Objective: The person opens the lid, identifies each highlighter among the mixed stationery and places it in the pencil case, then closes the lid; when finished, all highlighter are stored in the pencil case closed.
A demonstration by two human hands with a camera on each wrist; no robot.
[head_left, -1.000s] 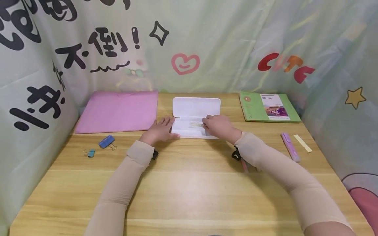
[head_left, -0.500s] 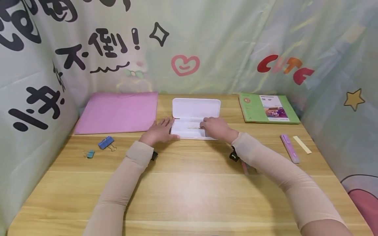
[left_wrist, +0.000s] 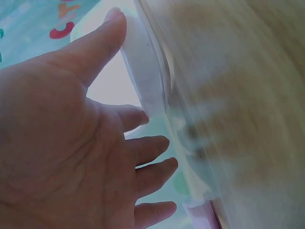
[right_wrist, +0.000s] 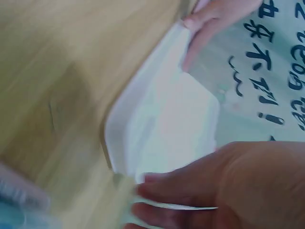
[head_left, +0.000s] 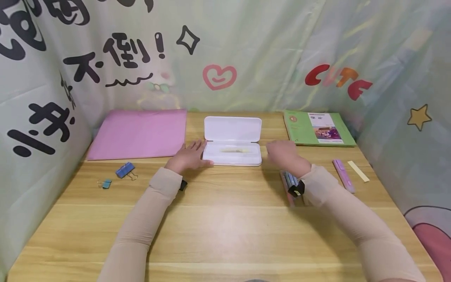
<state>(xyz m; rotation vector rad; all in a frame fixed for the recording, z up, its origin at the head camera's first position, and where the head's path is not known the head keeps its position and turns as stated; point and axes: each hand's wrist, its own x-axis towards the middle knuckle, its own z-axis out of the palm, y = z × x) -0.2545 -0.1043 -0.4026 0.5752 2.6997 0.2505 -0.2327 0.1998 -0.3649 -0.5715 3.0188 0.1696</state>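
A white pencil case [head_left: 232, 159] stands with its lid [head_left: 232, 128] raised. A slim pale-yellow thing [head_left: 234, 150] lies inside it. My left hand [head_left: 188, 157] is at the case's left end, thumb along the front edge; in the left wrist view the fingers of this hand [left_wrist: 90, 124] are spread with nothing in them. Beyond the case's right end hovers my right hand [head_left: 284, 156]. In the right wrist view that hand [right_wrist: 205, 195] has loosely bent fingers that hold nothing, close by the case [right_wrist: 157, 109].
Below the right wrist lie several slim blue-grey pens [head_left: 291, 180], partly hidden. A purple pen-like stick [head_left: 343, 175] and a cream strip [head_left: 358, 171] are farther right. A green book [head_left: 303, 129], a pink folder [head_left: 141, 135], a blue binder clip [head_left: 125, 170] and a teal clip [head_left: 106, 183] surround them.
My right hand has let go of the pale-yellow thing in the case and drawn back to the right, uncovering the case's right end. My left hand has stayed put.
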